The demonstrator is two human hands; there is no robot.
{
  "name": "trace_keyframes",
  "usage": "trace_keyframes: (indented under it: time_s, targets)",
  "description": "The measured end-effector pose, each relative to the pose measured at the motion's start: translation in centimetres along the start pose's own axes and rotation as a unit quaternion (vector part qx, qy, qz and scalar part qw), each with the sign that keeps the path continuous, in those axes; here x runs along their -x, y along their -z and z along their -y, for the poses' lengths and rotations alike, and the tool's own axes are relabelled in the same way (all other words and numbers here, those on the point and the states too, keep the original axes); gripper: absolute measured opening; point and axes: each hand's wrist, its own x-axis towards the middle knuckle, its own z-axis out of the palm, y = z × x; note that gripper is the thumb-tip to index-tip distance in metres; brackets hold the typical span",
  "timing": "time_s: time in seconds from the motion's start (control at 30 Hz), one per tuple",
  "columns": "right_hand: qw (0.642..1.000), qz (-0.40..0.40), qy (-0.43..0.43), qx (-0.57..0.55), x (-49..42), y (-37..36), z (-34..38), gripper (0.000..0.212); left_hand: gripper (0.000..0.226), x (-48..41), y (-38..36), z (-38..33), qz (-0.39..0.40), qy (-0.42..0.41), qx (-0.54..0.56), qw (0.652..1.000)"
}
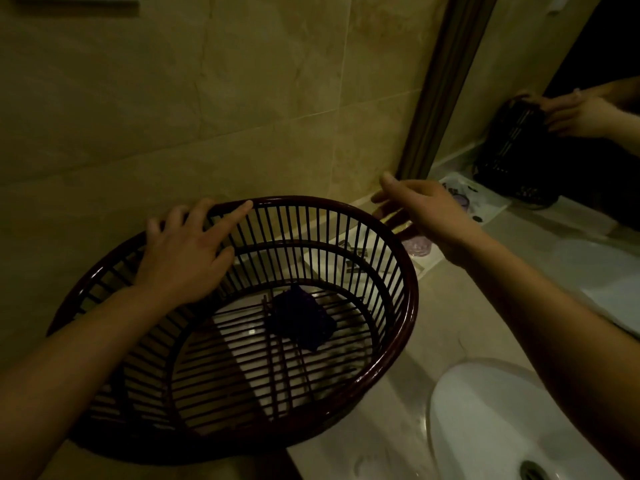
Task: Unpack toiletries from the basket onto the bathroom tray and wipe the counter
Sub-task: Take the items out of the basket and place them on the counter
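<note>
A dark brown slatted basket (398, 306) stands tilted on the pale counter (440, 306), its opening facing me. In it lies a dark blue cloth (301, 318). My left hand (187, 251) rests on the basket's far rim with its fingers spread. My right hand (426, 213) hovers past the basket over the white tray (429, 263) by the wall, fingers stretched out and thumb apart. A thin yellowish thing (393, 216) shows just under those fingers; I cannot tell whether they touch it. A small purple glass dish (417, 245) sits on the tray.
A white sink basin (485, 410) with its drain lies at the lower right. The tiled wall runs right behind the basket. A framed mirror (554, 133) at the upper right reflects the basket, the tray and a hand.
</note>
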Motion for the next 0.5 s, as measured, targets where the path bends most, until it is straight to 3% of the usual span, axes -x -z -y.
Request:
trace_keyframes:
  time_s: [0.13, 0.33, 0.5]
  targets:
    - [0.972, 0.061, 0.002, 0.228, 1.2, -1.6, 3.4, 0.087, 0.069, -0.1, 0.3, 0.5, 0.008, 0.004, 0.034, 0.999]
    - [0.952, -0.013, -0.015, 0.307, 1.6, -4.1, 2.4, 0.036, 0.072, 1.7, 1.5, 2.0, 0.041, 0.013, 0.068, 0.997]
    - [0.97, -0.084, -0.044, 0.224, 2.6, -4.8, 1.9, 0.029, 0.078, 6.5, 2.6, 5.5, 0.064, 0.081, 0.105, 0.989]
